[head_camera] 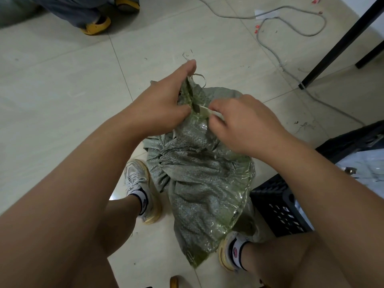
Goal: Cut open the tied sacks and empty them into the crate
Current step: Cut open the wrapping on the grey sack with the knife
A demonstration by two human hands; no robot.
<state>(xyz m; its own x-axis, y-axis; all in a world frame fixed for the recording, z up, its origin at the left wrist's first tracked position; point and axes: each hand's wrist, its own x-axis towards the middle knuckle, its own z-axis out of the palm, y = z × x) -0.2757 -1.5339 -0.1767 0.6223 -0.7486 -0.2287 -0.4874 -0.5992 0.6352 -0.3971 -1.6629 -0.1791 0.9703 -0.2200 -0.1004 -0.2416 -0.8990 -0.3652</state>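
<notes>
One sack [199, 175] is standing on the tiled floor [62, 90] between the person's two feet, and both hands are working at its gathered top. The left hand [166, 100] is gripping the bunched neck of the sack, fingers curled round the green woven cloth, with a few loose strands of tie [200, 79] curling out just beyond its fingertips. The right hand [247, 123] is closing on a small pale tool [209, 112] – thumb and fingers are pinching it, and its tip is touching the sack right beside the left thumb (whether it is a blade I cannot tell). The two hands are nearly touching across the neck.

Below both hands the sack is spreading out in crumpled folds, a clear shiny liner showing along its edge under the right wrist. One black crate [282, 206] is sitting just beside the sack, under and to the outside of the right forearm – something pale and glossy is lying inside it.

Two white trainers are showing: one [141, 188] beneath the left forearm, one [230, 248] beneath the right forearm, each close against the sack.

Well beyond the hands one grey cable [291, 26] is looping across the floor, one black table leg [340, 42] is slanting down beyond the right hand, and two yellow clogs [97, 26] of a second person are standing far beyond the left hand.
</notes>
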